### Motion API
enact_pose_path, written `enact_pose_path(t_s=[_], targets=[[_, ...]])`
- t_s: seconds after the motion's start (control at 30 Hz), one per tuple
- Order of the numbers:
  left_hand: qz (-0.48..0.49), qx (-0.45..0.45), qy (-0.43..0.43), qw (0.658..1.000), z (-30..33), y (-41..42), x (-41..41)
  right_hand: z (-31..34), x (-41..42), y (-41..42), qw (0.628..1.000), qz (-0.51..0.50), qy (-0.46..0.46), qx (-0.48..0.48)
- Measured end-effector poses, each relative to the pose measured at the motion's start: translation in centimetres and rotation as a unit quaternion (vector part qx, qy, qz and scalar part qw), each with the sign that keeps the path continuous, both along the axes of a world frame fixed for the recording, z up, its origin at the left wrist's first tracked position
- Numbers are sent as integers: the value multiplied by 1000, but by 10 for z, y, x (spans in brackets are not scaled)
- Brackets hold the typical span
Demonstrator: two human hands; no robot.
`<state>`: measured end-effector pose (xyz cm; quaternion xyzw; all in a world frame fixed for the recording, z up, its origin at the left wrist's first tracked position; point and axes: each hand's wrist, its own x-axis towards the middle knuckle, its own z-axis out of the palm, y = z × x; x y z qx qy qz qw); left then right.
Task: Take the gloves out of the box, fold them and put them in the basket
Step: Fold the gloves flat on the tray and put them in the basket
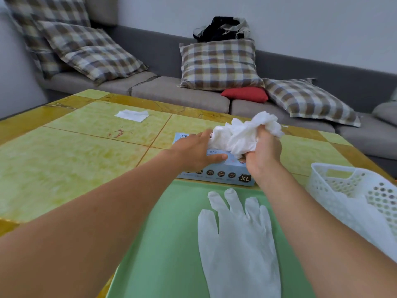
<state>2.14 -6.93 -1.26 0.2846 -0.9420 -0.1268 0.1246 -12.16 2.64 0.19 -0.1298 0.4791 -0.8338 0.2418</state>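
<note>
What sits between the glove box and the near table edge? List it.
In the head view, a green mat lies there, and one white glove rests flat on it, fingers pointing toward the glove box.

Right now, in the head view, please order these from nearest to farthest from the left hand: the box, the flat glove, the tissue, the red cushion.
From the left hand:
1. Box: directly under it, touched.
2. Flat glove: on the green mat, toward the person.
3. Tissue: far left on the table.
4. Red cushion: on the sofa, beyond the table.
</note>
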Motion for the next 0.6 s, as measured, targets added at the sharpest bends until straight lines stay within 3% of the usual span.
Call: enact_pose_path(t_s=[0.07,0.1,0.17,0.2,0.23,0.27,0.4,0.6], targets=[[-4,-23,-12,1000,5,0,-9,-2,2,5,982,18,160,103],[-2,-40,-29,999,6,-3,-13,-3,1,7,947,44,269,173],[-3,-64,-62,996,3,-6,-20,-5,0,12,832,85,444,323],[-2,-65,-66,996,1,-5,-20,-4,1,14,793,91,479,366],[2,-60,-64,996,-1,-1,-19,-2,3,14,788,84,480,377],[5,-59,-59,997,-4,2,-18,0,1,14,800,71,466,370],[-10,-125,-74,989,-10,12,-10,8,-12,14,928,9,279,248],[0,-139,-68,988,-13,6,-12,18,-22,21,989,15,17,147]])
